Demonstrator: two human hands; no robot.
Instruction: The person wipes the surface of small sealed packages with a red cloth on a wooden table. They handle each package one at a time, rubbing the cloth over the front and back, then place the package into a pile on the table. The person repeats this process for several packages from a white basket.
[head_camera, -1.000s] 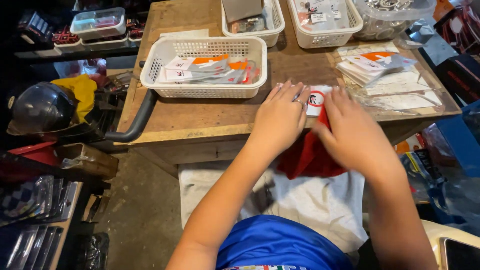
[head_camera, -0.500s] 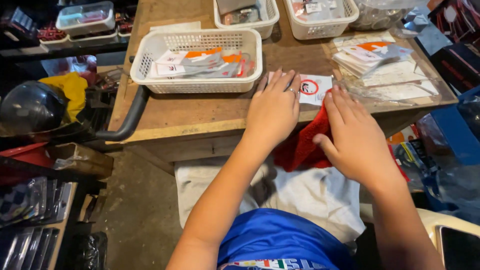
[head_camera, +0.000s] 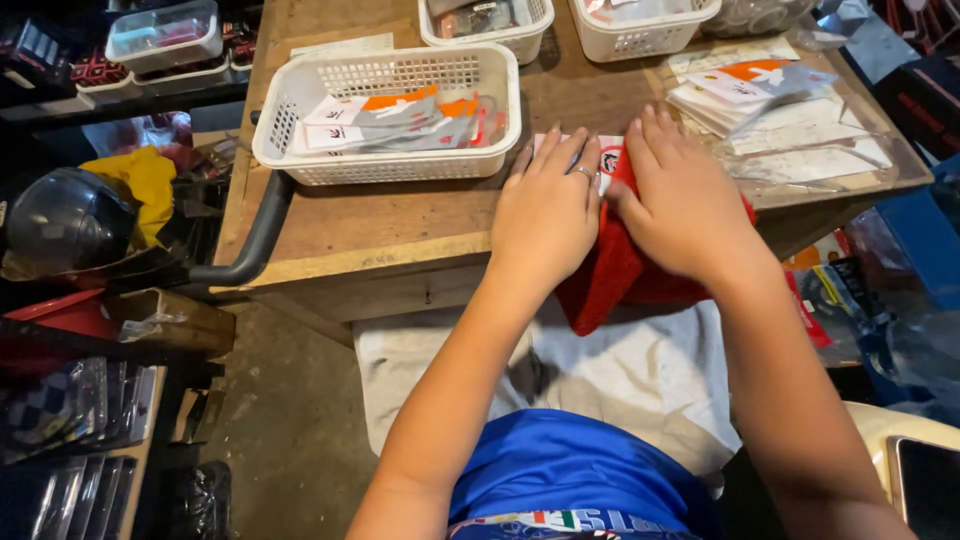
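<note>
Both hands lie flat, side by side, on a red cloth (head_camera: 610, 275) at the near edge of the wooden table (head_camera: 380, 225). The left hand (head_camera: 545, 215) rests palm down with its fingers (head_camera: 560, 160) stretched out and close together, a ring on one of them; it presses on the cloth and a white printed card (head_camera: 607, 152) rather than gripping anything. The right hand (head_camera: 680, 205) lies the same way, fingers extended, covering the cloth's right part, closed on nothing. The cloth hangs over the table edge toward the person's lap.

Compared with half a second ago, the right hand has come up from the hanging part of the cloth onto the table, so the two hands now touch, and the card is mostly covered where it showed plainly before.

Just beyond the left hand stands a white plastic basket (head_camera: 300, 110) holding flat packets with orange tops. Right of the right hand lies a stack of similar packets (head_camera: 770, 95) on clear plastic bags. A dark helmet (head_camera: 65, 220) sits off the table to the left
</note>
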